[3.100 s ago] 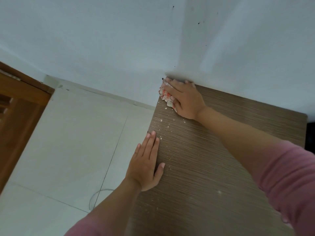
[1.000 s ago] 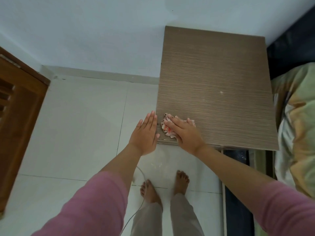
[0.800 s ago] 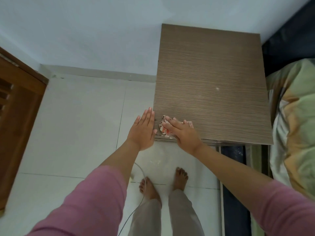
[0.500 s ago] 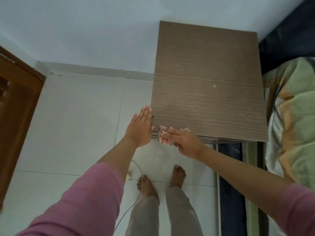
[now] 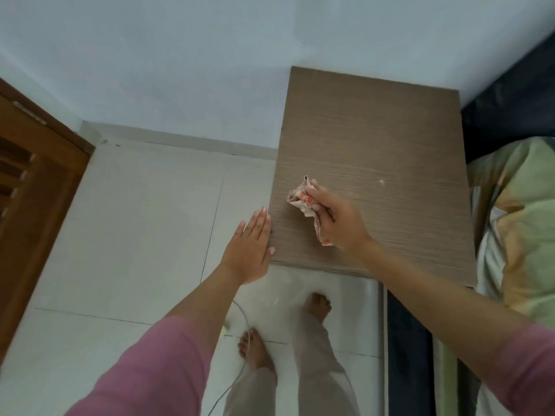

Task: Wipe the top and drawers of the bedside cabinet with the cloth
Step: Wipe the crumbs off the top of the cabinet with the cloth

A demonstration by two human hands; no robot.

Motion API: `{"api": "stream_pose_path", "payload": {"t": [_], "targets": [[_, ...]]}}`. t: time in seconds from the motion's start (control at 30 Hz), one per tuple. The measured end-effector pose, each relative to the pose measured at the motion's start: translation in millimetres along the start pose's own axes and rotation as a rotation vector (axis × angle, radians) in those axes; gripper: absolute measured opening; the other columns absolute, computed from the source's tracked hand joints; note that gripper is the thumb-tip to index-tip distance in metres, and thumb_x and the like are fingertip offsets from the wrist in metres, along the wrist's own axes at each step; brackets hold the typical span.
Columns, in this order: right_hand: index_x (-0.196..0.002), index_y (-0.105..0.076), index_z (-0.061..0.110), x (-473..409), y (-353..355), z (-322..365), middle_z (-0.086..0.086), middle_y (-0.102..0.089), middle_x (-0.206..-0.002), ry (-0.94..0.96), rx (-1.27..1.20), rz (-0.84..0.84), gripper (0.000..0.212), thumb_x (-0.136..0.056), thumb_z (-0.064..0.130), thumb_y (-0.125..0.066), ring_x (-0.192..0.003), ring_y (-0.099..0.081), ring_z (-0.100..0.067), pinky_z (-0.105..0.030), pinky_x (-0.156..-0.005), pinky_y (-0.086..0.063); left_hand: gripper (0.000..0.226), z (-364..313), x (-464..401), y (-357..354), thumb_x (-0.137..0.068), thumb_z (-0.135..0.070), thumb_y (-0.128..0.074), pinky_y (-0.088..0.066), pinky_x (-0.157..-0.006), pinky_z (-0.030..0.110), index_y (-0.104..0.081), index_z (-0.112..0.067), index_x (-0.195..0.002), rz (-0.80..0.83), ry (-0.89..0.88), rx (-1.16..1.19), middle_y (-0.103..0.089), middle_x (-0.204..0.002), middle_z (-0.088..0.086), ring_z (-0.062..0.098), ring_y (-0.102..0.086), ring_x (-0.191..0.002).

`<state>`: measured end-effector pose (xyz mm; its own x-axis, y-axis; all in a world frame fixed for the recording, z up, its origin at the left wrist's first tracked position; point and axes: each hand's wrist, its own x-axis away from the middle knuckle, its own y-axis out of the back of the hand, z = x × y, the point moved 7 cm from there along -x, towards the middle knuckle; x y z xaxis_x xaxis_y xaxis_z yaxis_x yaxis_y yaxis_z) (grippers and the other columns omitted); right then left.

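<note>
Gripping the crumpled cloth (image 5: 303, 202), the right hand (image 5: 338, 219) is curled tight around it over the near left part of the bedside cabinet (image 5: 375, 139) top. The left hand (image 5: 250, 250) is flat, fingers together, against the cabinet's left edge. A white speck (image 5: 381, 182) lies farther right; bedding (image 5: 516, 223) borders the cabinet.

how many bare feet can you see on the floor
2: one foot in front of the cabinet, the other foot farther back, beside the white cable.
</note>
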<state>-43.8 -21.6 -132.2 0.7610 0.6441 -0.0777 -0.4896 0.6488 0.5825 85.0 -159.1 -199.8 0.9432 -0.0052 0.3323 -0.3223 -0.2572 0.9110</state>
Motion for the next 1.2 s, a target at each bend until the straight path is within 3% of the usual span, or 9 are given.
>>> {"api": "stream_pose_path", "payload": {"t": [0.17, 0.3, 0.43, 0.6, 0.67, 0.77, 0.87, 1.0, 1.2], "targets": [[-0.131, -0.053, 0.013, -45.8, 19.4, -23.1, 0.0, -0.043, -0.142, -0.057, 0.014, -0.039, 0.046, -0.089, -0.003, -0.051, -0.13, -0.044, -0.013, -0.009, -0.102, -0.031, 0.072, 0.6, -29.7, 16.8, -0.09, -0.045, -0.016, 0.003, -0.112, 0.038, 0.002, -0.005, -0.148, -0.082, 0.032, 0.061, 0.007, -0.157, 0.009, 0.021, 0.009, -0.143], [-0.129, -0.055, 0.011, -82.3, 38.5, -38.2, 0.004, -0.041, -0.139, -0.021, 0.041, -0.03, 0.042, -0.089, -0.001, -0.052, -0.133, -0.039, -0.015, -0.021, -0.108, -0.032, 0.072, -5.4, -80.8, 40.1, -0.091, -0.046, -0.014, 0.005, -0.112, 0.037, 0.005, -0.007, -0.148, -0.131, 0.068, 0.078, 0.014, -0.155, 0.007, 0.019, 0.016, -0.142], [-0.131, -0.054, 0.012, -136.3, 63.8, -61.2, -0.001, -0.041, -0.142, 0.013, 0.131, -0.016, 0.043, -0.089, -0.001, -0.053, -0.131, -0.043, -0.022, -0.019, -0.104, -0.034, 0.072, -10.4, -135.5, 58.8, -0.091, -0.047, -0.014, 0.006, -0.112, 0.038, 0.005, -0.007, -0.148, -0.155, 0.11, 0.105, 0.015, -0.156, 0.008, 0.019, 0.017, -0.142], [-0.135, -0.047, 0.017, -215.0, 91.7, -84.1, -0.004, -0.037, -0.149, 0.124, 0.352, 0.002, 0.042, -0.095, 0.008, -0.049, -0.136, -0.035, -0.029, -0.052, -0.108, -0.031, 0.072, -12.3, -172.4, 57.9, -0.093, -0.048, -0.016, 0.005, -0.115, 0.04, 0.007, -0.009, -0.148, -0.165, 0.191, 0.085, 0.017, -0.156, 0.006, 0.019, 0.02, -0.143], [-0.137, -0.045, 0.017, -235.3, 92.1, -91.5, -0.004, -0.041, -0.146, 0.15, 0.424, 0.057, 0.042, -0.096, 0.015, -0.048, -0.134, -0.039, -0.03, -0.056, -0.106, -0.03, 0.072, -11.1, -175.9, 55.9, -0.093, -0.049, -0.02, 0.007, -0.114, 0.039, 0.005, -0.009, -0.149, -0.171, 0.206, 0.089, 0.015, -0.157, 0.005, 0.017, 0.019, -0.143], [-0.139, -0.038, 0.021, -241.1, 73.4, -104.0, -0.001, -0.055, -0.131, 0.127, 0.379, 0.32, 0.049, -0.094, 0.037, -0.046, -0.12, -0.051, -0.023, -0.053, -0.098, -0.042, 0.073, -10.7, -179.3, 56.0, -0.093, -0.049, -0.021, 0.005, -0.114, 0.039, 0.002, -0.009, -0.149, -0.162, 0.198, 0.103, 0.013, -0.157, 0.005, 0.016, 0.018, -0.143], [-0.138, -0.041, 0.013, -232.2, 74.1, -109.7, -0.01, -0.054, -0.132, 0.103, 0.351, 0.222, 0.051, -0.093, 0.036, -0.048, -0.124, -0.048, -0.028, -0.051, -0.103, -0.038, 0.073, -11.1, -179.3, 56.8, -0.092, -0.048, -0.023, 0.003, -0.115, 0.04, 0.001, -0.009, -0.149, -0.143, 0.211, 0.115, 0.012, -0.158, 0.004, 0.015, 0.017, -0.144], [-0.143, -0.034, 0.014, -238.6, 81.4, -123.7, -0.01, -0.027, -0.153, -0.151, 0.454, -0.038, 0.047, -0.099, 0.029, -0.036, -0.142, -0.02, -0.026, -0.053, -0.113, -0.008, 0.073, -9.6, -179.1, 57.7, -0.092, -0.047, -0.026, 0.0, -0.115, 0.041, -0.001, -0.009, -0.149, -0.128, 0.222, 0.113, 0.01, -0.158, 0.005, 0.016, 0.015, -0.144], [-0.15, -0.002, 0.017, -246.5, 55.7, -141.8, -0.008, 0.011, -0.158, -0.471, 0.604, 0.033, 0.056, -0.1, 0.033, -0.022, -0.144, 0.016, -0.025, -0.055, -0.111, 0.01, 0.073, -10.9, -181.8, 58.1, -0.092, -0.046, -0.028, -0.004, -0.114, 0.042, -0.004, -0.009, -0.149, -0.126, 0.238, 0.121, 0.005, -0.159, 0.005, 0.016, 0.011, -0.145]]}}
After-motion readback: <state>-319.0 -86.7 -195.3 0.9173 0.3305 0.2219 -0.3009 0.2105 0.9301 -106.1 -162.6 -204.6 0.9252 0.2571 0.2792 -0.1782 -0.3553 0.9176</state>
